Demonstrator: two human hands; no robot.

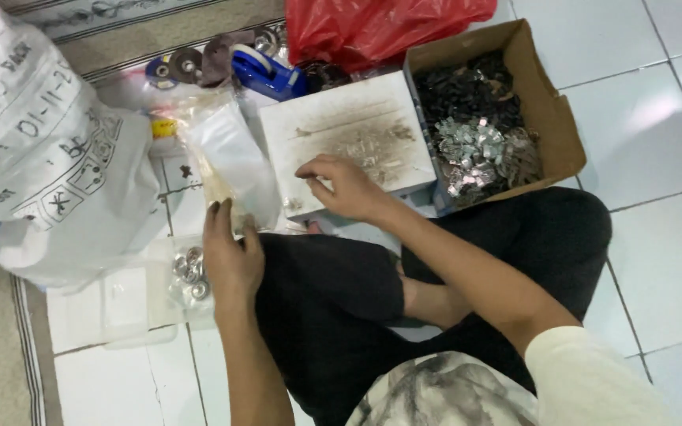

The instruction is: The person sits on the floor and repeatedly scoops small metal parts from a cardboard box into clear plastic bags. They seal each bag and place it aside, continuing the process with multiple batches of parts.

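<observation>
I sit cross-legged on a white tiled floor. My right hand (346,187) rests on the near edge of a white block (341,134) with a dirty, worn top; its fingers are curled and pinched together, and whether they hold a small part I cannot tell. My left hand (230,252) is flat with its fingers extended, touching the lower end of a clear plastic bag (230,162). Just left of that hand lies a small bag of metal rings (189,276).
A cardboard box (550,118) of dark and silvery metal pieces stands to the right of the block. A red plastic bag (372,28), a blue tape dispenser (266,72) and grinding discs (177,67) lie behind. A large white printed sack (49,150) fills the left.
</observation>
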